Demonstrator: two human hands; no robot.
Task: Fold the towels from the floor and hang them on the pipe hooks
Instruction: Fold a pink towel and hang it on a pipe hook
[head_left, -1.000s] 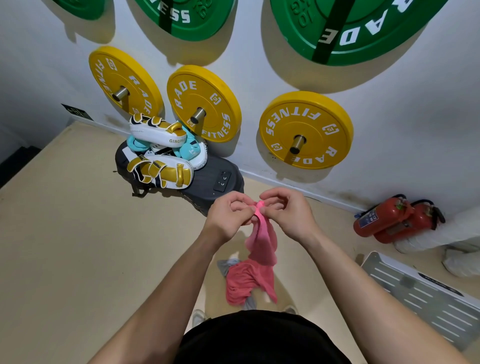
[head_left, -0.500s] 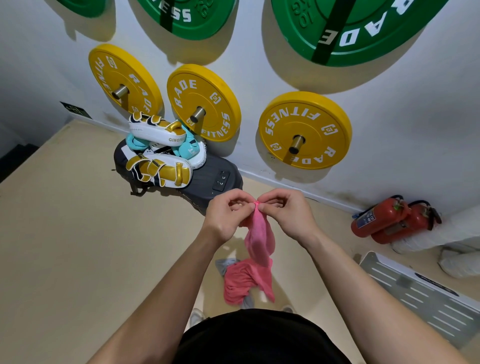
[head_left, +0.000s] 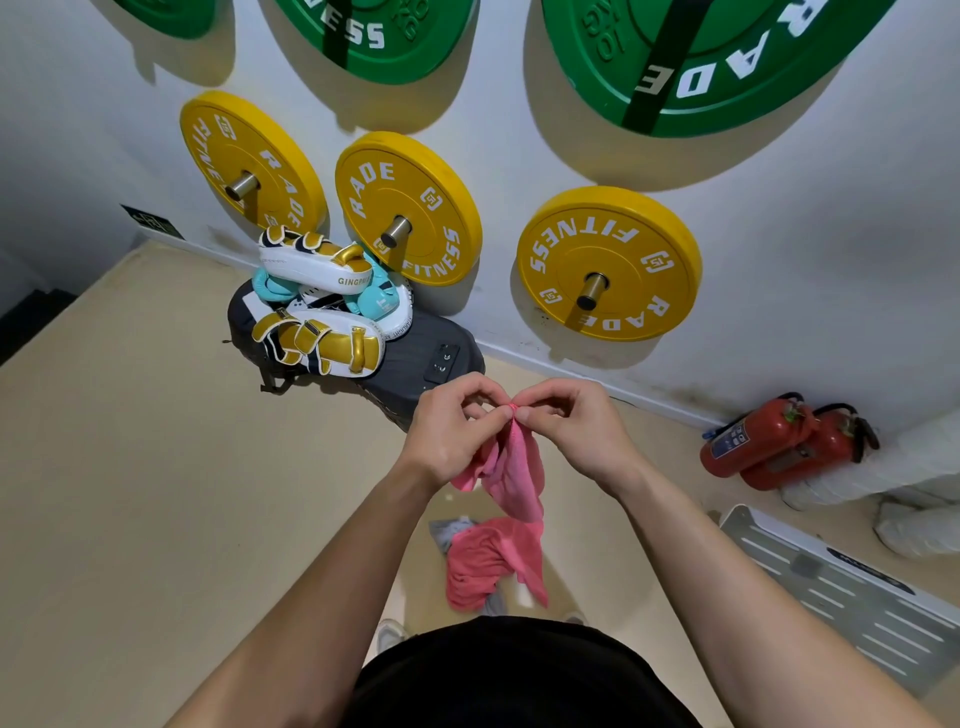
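A pink towel (head_left: 514, 475) hangs in front of me, pinched at its top edge between the fingertips of both hands. My left hand (head_left: 449, 434) and my right hand (head_left: 569, 426) meet thumb to thumb at the towel's top. Below them another pink towel (head_left: 485, 564) lies crumpled on the beige floor, with a grey cloth (head_left: 447, 532) partly under it. Metal pegs (head_left: 397, 231) stick out of the wall through yellow weight plates (head_left: 408, 208); no pipe hooks are clearly in view.
White and gold boxing pads (head_left: 317, 312) sit on a dark grey bag (head_left: 415, 358) by the wall. Two red fire extinguishers (head_left: 779, 441) lie at the right wall. A white slotted panel (head_left: 841, 587) rests on the floor at the right. Green plates (head_left: 691, 57) hang higher.
My hands stay pinched together on the towel's top edge; the hanging towel has shifted slightly and bunched a bit more under my left hand.
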